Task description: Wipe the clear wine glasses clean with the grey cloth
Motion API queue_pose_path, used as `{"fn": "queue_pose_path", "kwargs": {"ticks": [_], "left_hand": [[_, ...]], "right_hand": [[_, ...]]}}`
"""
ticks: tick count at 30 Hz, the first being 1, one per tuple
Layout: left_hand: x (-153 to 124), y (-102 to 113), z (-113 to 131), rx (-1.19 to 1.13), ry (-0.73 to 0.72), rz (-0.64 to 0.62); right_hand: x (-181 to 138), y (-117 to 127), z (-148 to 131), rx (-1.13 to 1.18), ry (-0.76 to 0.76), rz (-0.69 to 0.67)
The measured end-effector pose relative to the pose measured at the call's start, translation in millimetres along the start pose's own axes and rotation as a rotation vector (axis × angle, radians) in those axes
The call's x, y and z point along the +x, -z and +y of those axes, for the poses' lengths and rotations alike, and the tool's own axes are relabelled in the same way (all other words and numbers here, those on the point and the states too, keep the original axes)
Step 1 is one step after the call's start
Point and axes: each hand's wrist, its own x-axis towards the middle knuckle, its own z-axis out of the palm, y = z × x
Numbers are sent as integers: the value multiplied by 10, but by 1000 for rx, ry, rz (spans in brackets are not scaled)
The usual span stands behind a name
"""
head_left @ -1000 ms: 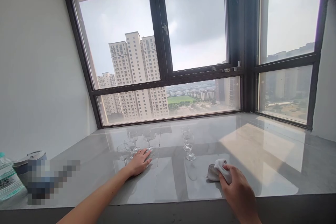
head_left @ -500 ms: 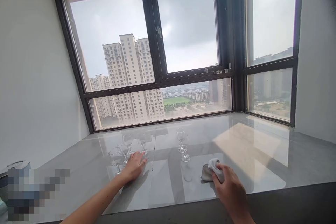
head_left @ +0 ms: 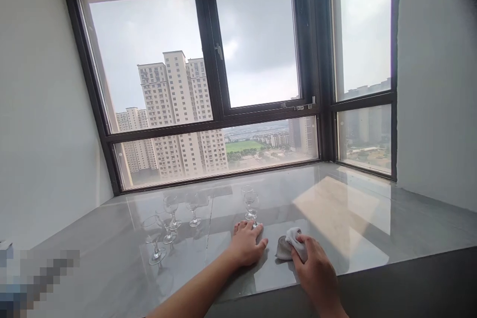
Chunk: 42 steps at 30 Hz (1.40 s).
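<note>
My left hand is low over the sill, its fingers spread, and the fingertips reach the foot of the nearer of two clear stemmed glasses. The hand hides part of that foot; whether it touches the glass I cannot tell. Just behind stands the other glass, overlapping it in view. My right hand grips a bunched white and grey cloth that rests on the sill. To the left, several more stemmed glasses stand upright, among them a near one and a far one.
The glossy grey sill reflects light and ends at a front edge close to me. Dark window frames rise behind it, with white walls on both sides. A blurred-out patch covers the lower left.
My left hand has moved right, from beside the left group of glasses to the pair in the middle. My right hand keeps hold of the cloth. The view has shifted slightly.
</note>
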Motion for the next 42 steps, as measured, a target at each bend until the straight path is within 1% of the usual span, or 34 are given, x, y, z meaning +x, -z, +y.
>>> {"fn": "queue_pose_path", "kwargs": {"ticks": [2,5,7,10,13,15,17,20,23,26,28,29,31,32,34,37,40,42], "left_hand": [[-51,45,-11,32,-7,-1],[-298,173,-168,56,16,-39],[-521,272,-357,66,61,-43],[-835,419,-726,96,173,-9],[-1033,552,-1093,158,303,26],[-1086,616,-1278,189,362,33],[-1092,647,-1401,203,397,33],[-1071,632,-1505,204,421,29],[-1103,568,-1555,220,425,53],[-1214,483,-1523,249,466,69],[-1282,425,-1416,257,494,75],[-1292,398,-1331,251,483,80],[-1232,348,-1108,207,393,85],[-1153,326,-980,169,330,69],[-902,287,-717,87,234,33],[-388,245,-393,14,140,6],[82,215,-214,-17,111,-14],[274,194,-172,-14,112,-27]], "right_hand": [[1,3,0,4,-4,-6],[0,9,1,3,0,-6],[0,13,-1,2,4,-8],[3,15,-14,5,3,-15],[4,6,-26,3,3,-6],[3,-6,-24,0,-1,9],[2,-18,-15,6,-1,21],[5,-27,-1,17,4,25],[13,-21,-2,17,15,28],[18,-9,-15,15,15,36],[16,-3,-24,8,8,36],[14,-1,-26,3,7,32],[10,-1,-27,-6,5,24],[7,-1,-25,-9,4,22],[3,-2,-20,-7,-4,17],[-2,-2,-6,14,-18,7],[-5,-15,16,40,-34,6],[-7,-36,35,51,-37,26]]}}
